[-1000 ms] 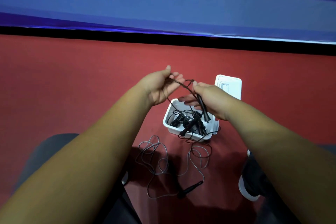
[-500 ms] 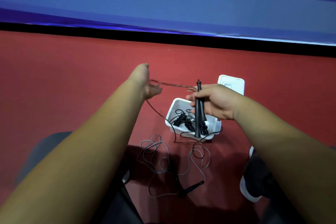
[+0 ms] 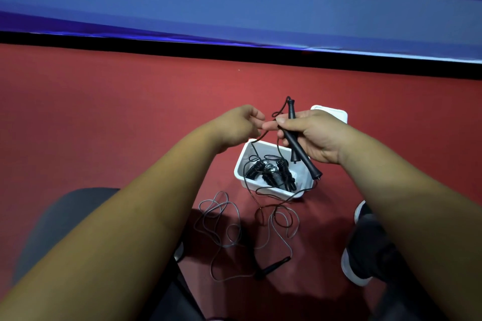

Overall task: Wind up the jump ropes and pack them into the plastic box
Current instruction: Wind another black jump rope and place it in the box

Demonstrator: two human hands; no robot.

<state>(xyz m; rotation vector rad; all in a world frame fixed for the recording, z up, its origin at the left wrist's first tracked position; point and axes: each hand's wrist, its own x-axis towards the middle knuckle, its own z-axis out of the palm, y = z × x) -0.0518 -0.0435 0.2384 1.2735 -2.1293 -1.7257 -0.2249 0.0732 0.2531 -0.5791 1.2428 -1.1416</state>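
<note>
a: right hand (image 3: 313, 135) curls round both handles (image 3: 290, 113) above the box (image 3: 238, 164); left hand (image 3: 240, 125) pinches the cord (image 3: 263, 136).
b: slack (image 3: 221, 192) on the floor (image 3: 130, 125) by the box's near edge may knot as it winds.

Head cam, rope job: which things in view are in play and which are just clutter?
In play: left hand, right hand, held rope, plastic box, wound ropes inside it, loose rope on the floor.
Lying about: white lid, blue banner, black shoe.
</note>
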